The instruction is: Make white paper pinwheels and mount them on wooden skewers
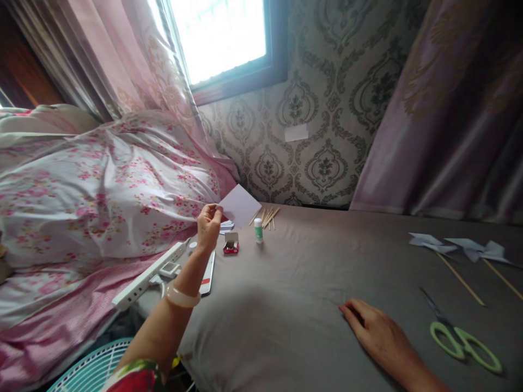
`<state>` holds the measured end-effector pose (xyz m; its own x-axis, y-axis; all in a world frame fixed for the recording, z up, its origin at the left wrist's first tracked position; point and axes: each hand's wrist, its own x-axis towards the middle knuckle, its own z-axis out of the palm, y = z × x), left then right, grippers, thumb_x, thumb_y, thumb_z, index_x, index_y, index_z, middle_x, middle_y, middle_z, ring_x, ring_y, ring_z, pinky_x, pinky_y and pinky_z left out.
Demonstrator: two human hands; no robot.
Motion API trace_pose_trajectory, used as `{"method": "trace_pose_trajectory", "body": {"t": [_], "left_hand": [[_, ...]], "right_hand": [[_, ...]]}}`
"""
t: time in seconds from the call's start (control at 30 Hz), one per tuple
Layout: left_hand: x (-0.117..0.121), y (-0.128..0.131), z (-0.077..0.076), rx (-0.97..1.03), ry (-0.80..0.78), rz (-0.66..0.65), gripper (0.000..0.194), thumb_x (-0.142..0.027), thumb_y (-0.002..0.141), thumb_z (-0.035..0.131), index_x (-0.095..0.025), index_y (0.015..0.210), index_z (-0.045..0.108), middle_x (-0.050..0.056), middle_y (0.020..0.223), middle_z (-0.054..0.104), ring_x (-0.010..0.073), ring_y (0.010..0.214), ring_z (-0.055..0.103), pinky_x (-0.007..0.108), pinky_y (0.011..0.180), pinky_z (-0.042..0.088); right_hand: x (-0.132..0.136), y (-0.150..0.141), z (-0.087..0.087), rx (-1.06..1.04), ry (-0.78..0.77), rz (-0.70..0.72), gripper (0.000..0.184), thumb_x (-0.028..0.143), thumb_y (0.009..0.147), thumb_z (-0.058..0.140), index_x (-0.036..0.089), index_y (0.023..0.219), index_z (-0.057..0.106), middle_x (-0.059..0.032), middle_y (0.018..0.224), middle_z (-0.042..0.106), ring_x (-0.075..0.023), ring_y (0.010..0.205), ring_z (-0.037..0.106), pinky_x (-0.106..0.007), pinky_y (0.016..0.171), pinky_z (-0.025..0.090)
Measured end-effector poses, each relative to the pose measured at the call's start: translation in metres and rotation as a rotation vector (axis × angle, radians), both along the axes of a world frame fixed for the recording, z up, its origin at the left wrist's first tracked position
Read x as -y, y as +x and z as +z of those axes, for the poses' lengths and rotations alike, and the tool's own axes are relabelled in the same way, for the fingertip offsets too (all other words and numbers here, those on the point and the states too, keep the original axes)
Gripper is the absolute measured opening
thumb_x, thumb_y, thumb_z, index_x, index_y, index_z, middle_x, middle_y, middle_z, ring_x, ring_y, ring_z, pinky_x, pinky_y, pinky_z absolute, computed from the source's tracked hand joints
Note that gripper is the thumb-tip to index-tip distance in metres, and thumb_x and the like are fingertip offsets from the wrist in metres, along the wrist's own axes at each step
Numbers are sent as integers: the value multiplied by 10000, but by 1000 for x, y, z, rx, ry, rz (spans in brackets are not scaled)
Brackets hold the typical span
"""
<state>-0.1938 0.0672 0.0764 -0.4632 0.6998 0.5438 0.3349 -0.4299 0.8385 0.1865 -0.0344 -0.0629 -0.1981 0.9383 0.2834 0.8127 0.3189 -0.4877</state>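
My left hand (209, 222) reaches across the left side of the grey cloth, its thumb and fingers pinching a corner of a square sheet of white paper (241, 206). Just under the sheet lies a small stack of white paper (226, 227). A small red box (231, 244) with its lid up and a glue stick (259, 231) stand near that hand. Several thin wooden sticks (268, 216) lie behind the glue. My right hand (378, 336) rests on the cloth, fingers loosely stretched, with nothing visible in it. Scissors with light green handles (461, 338) lie to its right.
Two white paper pinwheels (433, 243) on sticks lie at the right. A white power strip (153, 276) and a phone-like flat device (208, 276) are by my left forearm. A teal fan grille (92, 370) is below, and floral bedding (102, 174) is at the left.
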Motion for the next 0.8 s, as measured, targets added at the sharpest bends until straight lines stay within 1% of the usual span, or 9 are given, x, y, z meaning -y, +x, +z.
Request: {"method": "trace_pose_trajectory", "body": {"t": [0.13,0.27,0.37,0.43,0.53,0.63,0.7,0.8], "left_hand": [[13,44,-12,109,-49,-174,354,-487,744,575,-200,931,485,17,802,652,159,718,653,313,687,556],[21,87,-29,209,-159,-350,392,-514,686,633,-208,887,492,-10,727,627,148,651,640,300,628,551],[24,119,-44,297,-251,-468,414,-511,646,685,-207,857,499,-22,678,619,128,566,611,271,560,533],[27,139,-55,361,-334,-529,383,-477,650,708,-201,826,509,-21,643,615,115,533,596,255,541,525],[31,169,-71,443,-518,-560,282,-385,694,710,-193,776,521,-1,618,620,113,529,598,245,538,523],[33,196,-84,471,-619,-588,201,-305,720,694,-198,756,527,20,645,631,125,549,613,252,534,520],[35,211,-92,479,-653,-614,168,-273,726,685,-207,767,537,26,670,635,134,569,621,264,548,526],[38,229,-102,494,-701,-639,152,-252,726,680,-219,770,539,27,683,630,141,583,624,270,557,526]], "right_hand": [[3,-1,4,-17,14,2,343,429,926,398,226,721,584,-29,719,687,-202,677,671,-287,612,422],[2,1,7,-70,-27,4,358,437,932,376,220,755,599,-45,741,691,-213,719,668,-300,647,427],[0,4,8,-176,-59,-13,385,482,920,379,212,774,611,-57,747,695,-218,726,659,-312,680,440],[-3,6,10,-284,-77,-54,426,543,897,391,202,790,623,-56,703,679,-208,677,639,-312,668,448],[-5,6,15,-514,-116,-144,547,666,852,382,177,848,627,-34,619,623,-170,532,566,-289,541,430],[-7,5,21,-792,-193,-203,650,764,795,383,161,912,599,-19,596,606,-136,442,506,-254,418,367],[-7,5,24,-919,-236,-229,681,813,754,380,166,830,578,-31,584,615,-131,426,509,-243,385,349],[-7,6,26,-956,-254,-252,641,818,720,443,183,711,536,-7,484,569,-120,392,482,-238,381,348]]}}
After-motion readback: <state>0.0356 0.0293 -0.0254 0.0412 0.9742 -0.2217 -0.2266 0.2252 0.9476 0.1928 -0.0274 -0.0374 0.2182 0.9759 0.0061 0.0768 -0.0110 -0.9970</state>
